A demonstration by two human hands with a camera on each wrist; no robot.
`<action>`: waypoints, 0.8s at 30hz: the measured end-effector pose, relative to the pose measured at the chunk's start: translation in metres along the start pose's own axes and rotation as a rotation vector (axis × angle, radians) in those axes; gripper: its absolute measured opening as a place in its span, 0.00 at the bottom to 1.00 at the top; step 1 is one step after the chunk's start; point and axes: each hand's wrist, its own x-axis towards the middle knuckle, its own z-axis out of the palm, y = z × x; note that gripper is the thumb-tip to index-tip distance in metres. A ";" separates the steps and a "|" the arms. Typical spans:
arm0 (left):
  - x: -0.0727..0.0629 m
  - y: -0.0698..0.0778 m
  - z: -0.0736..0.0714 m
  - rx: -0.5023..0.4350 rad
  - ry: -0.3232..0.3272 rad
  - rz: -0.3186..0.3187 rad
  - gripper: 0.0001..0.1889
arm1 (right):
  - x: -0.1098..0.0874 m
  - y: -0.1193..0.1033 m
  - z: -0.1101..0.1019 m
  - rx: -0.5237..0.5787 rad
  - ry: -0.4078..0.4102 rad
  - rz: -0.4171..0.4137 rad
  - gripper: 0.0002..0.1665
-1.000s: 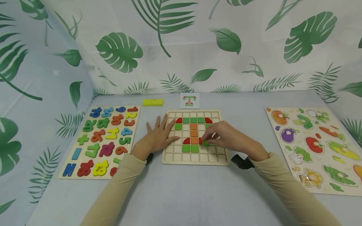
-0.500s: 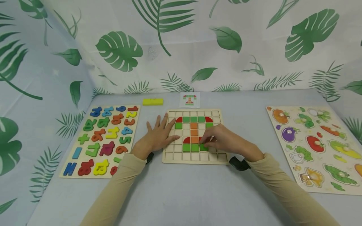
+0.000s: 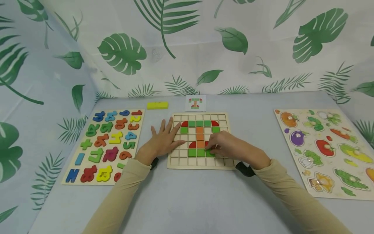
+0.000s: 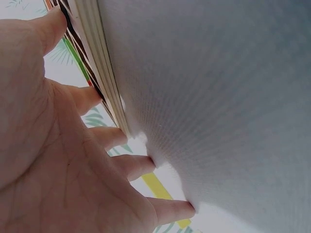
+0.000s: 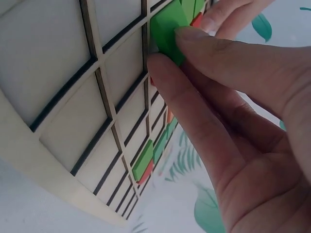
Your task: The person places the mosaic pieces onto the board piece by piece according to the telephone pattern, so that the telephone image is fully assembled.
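Note:
The wooden grid board (image 3: pixel 201 165) lies mid-table with red, green and orange tiles in its cells. My right hand (image 3: pixel 233 146) pinches a green square tile (image 5: pixel 167 30) between thumb and fingers. This tile sits tilted at a cell in the lower coloured row, right of two green tiles (image 3: pixel 196 152); the fingers partly cover it in the head view. Fingers spread, my left hand (image 3: pixel 159 143) rests at the board's left side. In the left wrist view its thumb and index finger touch the board edge (image 4: pixel 104 63), while other fingertips reach the tabletop.
Behind the board lies a pattern card (image 3: pixel 195 103), with a yellow block (image 3: pixel 157 105) to its left. A number puzzle board (image 3: pixel 84 162) is on the left. On the right lies a vegetable puzzle board (image 3: pixel 298 146). Leaf-printed cloth (image 3: pixel 181 65) stands behind the table.
My right hand has moved slightly left and toward me, bringing the green tile from above the board down to the cell beside the other green tiles. The left hand stays in place.

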 end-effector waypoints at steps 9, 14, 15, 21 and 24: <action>-0.003 -0.001 0.002 -0.005 -0.008 -0.009 0.43 | 0.000 -0.007 0.006 -0.040 0.013 0.028 0.08; -0.005 0.000 0.002 -0.002 -0.006 -0.006 0.43 | -0.001 -0.010 0.010 -0.091 0.030 0.020 0.07; -0.005 0.000 0.002 -0.002 -0.006 -0.006 0.43 | -0.002 -0.010 0.011 -0.096 0.032 0.016 0.07; -0.005 0.000 0.001 -0.008 0.002 -0.007 0.43 | -0.006 -0.007 0.006 -0.059 0.016 -0.005 0.08; -0.005 -0.001 0.001 -0.012 0.004 -0.002 0.43 | -0.007 0.000 0.001 0.044 0.026 0.039 0.14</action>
